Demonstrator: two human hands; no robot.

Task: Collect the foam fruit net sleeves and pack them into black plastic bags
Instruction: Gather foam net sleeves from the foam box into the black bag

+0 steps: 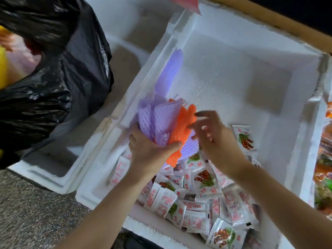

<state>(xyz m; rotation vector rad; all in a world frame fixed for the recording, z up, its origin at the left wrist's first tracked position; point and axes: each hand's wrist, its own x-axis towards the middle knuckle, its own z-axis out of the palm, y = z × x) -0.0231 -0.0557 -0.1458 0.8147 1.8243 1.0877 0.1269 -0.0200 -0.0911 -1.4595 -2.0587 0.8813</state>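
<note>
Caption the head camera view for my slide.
Left hand grips purple and orange foam sleeves over a styrofoam box of sachets, black bag beside it.

Foam box (233, 69): white, open-topped.
Sachets (203, 186): heaped inside its near end.
Foam lid (53, 175): left of box, on speckled floor (27, 212).
Colourful packets (323, 177): right of box.

This looks like the stock area of a shop or market stall, with goods kept in bulk at ground level. Below the left hand (149, 151) and right hand (213, 133) sits a large white styrofoam box (233, 60), heaped at the near end with dozens of identical printed sachets (204, 178). Left of the hands a second styrofoam piece (53, 169) lies on a speckled concrete floor (36, 212). Right of the right hand, bright packaged goods (323, 168) crowd the edge. The left hand grips fruit packing: foam net sleeves (161, 119).
</note>
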